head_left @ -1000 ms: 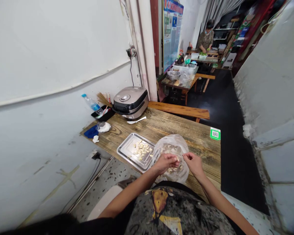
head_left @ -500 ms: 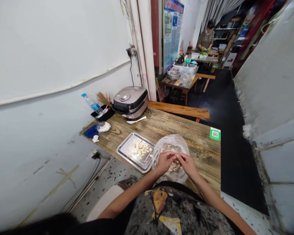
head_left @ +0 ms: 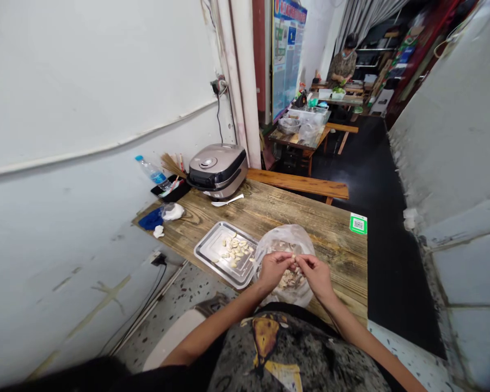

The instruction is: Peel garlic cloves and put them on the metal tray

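Small pale clove-like piece (head_left: 294, 257), just one, sits between the fingertips of both bare hands, to the right of the silver rectangular metal tray (head_left: 207, 249). From where I stand, the left hand (head_left: 274, 268) pinches it with thumb and fingers drawn together, no real gap showing. The right hand (head_left: 316, 275) meets it from the other side, thumb and forefinger likewise pressed close; which of the two holds it more firmly I cannot tell.

Below them, just beside the tray's right edge, one crinkled, translucent plastic bag (head_left: 286, 233) gapes open, with thin, papery, beige scraps (head_left: 289, 279) inside, too many and too jumbled to count. In the tray, smooth metal with a raised rim, lie well over ten curved, cream-coloured pieces (head_left: 234, 247), loosely heaped toward its right half; overlaps spoil an exact count.

Tray and bag share one rough-grained brown wooden table (head_left: 330, 239). Beyond the tray are one slim white plastic utensil (head_left: 227, 201) and one rounded, shiny, bronze-and-black cooker (head_left: 218, 163). Left of the tray lies one soft, rumpled dark-blue cloth (head_left: 150, 219).
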`<state>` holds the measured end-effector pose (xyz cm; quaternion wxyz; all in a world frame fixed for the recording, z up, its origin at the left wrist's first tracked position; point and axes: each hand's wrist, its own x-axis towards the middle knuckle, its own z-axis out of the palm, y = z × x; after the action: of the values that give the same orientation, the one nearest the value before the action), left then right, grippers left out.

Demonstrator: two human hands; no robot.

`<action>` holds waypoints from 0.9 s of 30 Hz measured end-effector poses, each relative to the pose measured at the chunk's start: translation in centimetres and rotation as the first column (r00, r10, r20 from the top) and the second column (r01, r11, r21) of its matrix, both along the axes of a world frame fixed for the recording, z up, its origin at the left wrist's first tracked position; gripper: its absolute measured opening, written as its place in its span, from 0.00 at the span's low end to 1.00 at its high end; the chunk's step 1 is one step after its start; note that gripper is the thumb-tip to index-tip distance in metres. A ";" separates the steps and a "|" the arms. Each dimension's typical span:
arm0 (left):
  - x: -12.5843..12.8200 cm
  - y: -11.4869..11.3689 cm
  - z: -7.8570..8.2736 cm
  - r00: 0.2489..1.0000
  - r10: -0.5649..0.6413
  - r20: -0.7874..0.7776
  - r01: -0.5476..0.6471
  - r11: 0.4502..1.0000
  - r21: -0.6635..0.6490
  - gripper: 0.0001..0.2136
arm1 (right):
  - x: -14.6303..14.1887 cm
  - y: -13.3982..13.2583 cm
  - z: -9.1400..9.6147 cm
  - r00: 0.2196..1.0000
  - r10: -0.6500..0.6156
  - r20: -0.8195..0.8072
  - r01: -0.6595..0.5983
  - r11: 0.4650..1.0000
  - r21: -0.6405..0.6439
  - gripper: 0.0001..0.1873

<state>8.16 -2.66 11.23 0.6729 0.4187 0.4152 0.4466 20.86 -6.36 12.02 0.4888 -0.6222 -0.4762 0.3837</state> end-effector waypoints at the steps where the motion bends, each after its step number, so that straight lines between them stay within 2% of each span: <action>1: 0.0 0.0 0.0 1.000 0.002 0.008 -0.002 1.000 0.002 0.12 | 0.1 0.0 0.1 1.000 0.003 -0.004 -0.003 1.000 -0.006 0.19; 8: 0.1 -0.2 0.5 1.000 0.018 0.026 -0.017 1.000 -0.016 0.12 | 0.1 0.2 0.6 1.000 0.010 0.013 -0.010 1.000 0.008 0.17; 13: -0.2 -0.3 0.8 0.992 -0.056 0.114 0.070 0.990 -0.123 0.16 | 0.3 0.2 0.6 1.000 0.016 0.022 -0.016 1.000 0.016 0.17; 20: -0.4 -0.2 0.8 0.975 -0.041 0.219 0.089 0.972 -0.217 0.14 | 0.8 -0.4 1.0 0.979 0.116 0.168 -0.131 0.988 0.084 0.13; 27: 0.1 -0.3 0.6 0.978 -0.051 0.200 0.086 0.982 -0.170 0.13 | 1.2 -0.3 1.4 0.978 0.124 0.167 -0.146 0.981 0.127 0.11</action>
<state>8.22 -3.01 11.87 0.7600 0.3254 0.3706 0.4232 22.10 -6.67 13.39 0.4645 -0.5813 -0.5801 0.3314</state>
